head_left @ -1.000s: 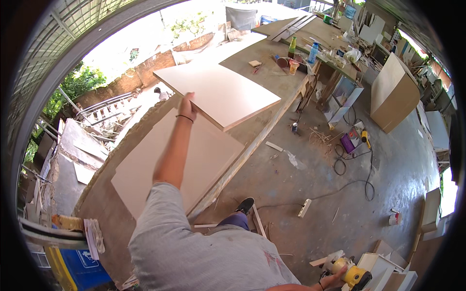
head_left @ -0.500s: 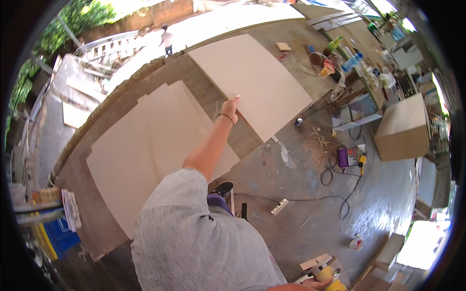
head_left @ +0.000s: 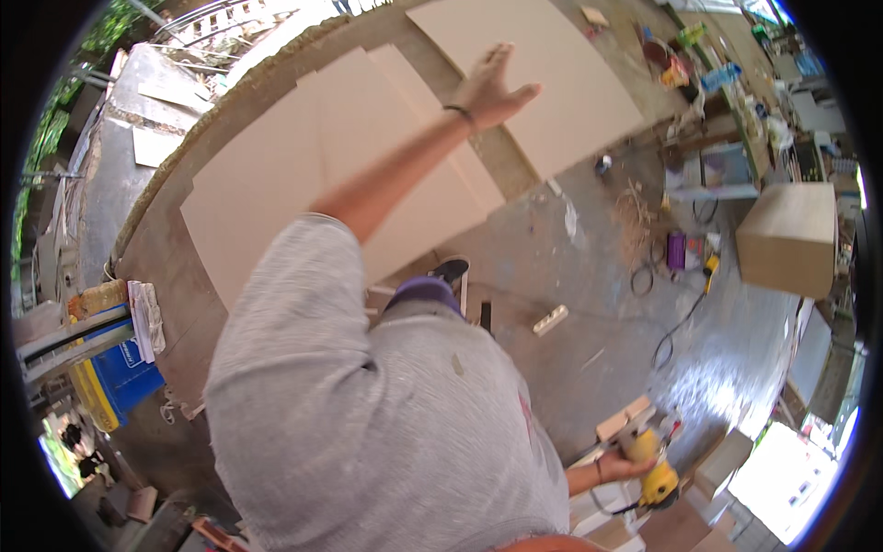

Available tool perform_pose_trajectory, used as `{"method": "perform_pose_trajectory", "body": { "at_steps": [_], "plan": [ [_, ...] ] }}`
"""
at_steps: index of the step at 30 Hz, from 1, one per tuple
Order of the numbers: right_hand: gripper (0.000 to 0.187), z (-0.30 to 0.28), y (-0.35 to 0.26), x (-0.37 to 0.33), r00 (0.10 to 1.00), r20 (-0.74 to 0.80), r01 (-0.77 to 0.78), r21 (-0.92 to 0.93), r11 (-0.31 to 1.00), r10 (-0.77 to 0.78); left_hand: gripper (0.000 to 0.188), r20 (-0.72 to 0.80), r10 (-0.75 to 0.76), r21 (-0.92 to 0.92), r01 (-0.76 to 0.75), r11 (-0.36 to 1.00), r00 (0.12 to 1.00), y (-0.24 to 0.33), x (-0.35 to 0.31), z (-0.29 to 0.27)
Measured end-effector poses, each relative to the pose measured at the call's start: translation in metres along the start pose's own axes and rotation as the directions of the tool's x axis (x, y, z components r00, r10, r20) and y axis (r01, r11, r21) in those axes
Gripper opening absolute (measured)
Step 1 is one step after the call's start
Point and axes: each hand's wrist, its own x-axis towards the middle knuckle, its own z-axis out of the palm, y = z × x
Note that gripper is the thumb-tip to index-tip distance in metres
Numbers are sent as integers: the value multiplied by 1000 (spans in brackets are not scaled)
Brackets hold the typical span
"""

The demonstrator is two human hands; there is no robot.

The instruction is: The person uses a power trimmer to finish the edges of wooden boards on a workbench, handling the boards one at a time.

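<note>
- On floor: power strip [head_left: 551, 319], purple box [head_left: 677, 250], larger wooden box [head_left: 788, 237].
- On table [head_left: 156, 276]: white panel [head_left: 575, 97], beside stacked sheets [head_left: 349, 138].
- No longer gripping panel edge with left hand [head_left: 497, 89], now spread wide; contact unclear.
- Holding yellow power tool [head_left: 659, 482] in right hand [head_left: 623, 465].
- Cut off at top: panel's far edge. Behind forearm: some of sheets.

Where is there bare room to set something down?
The bench has a bare strip between the stacked boards and single board; the floor is mostly open between the power strip and wood offcuts. It's crowded around the blue bottle, upper right.
</note>
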Motion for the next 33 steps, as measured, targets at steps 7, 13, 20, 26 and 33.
{"method": "perform_pose_trajectory", "body": {
  "at_steps": [7, 13, 20, 26, 33],
  "plan": [
    [60, -60, 10, -42, 998, 56, 41, 18, 999, -42, 95, 428, -236, 539, -37, 842, 872, 32, -228, -117],
    [62, -127, 4, -103, 991, 125, 37, -9, 999, -35, 101, 143, -390, 673, 199, 712, 910, 16, -366, -228],
    [75, -183, -14, -161, 977, 197, -91, 67, 994, 76, 66, -336, -843, -27, 891, 454, 419, -19, -459, -344],
    [73, -206, -15, -172, 980, 190, -85, 118, 989, 62, 26, 46, -963, -499, 841, 209, 267, -36, -457, -347],
    [77, -209, -32, -195, 996, 91, -27, 130, 991, 16, 19, 184, -954, -523, 845, 110, 238, -17, -468, -341]
  ]
}}
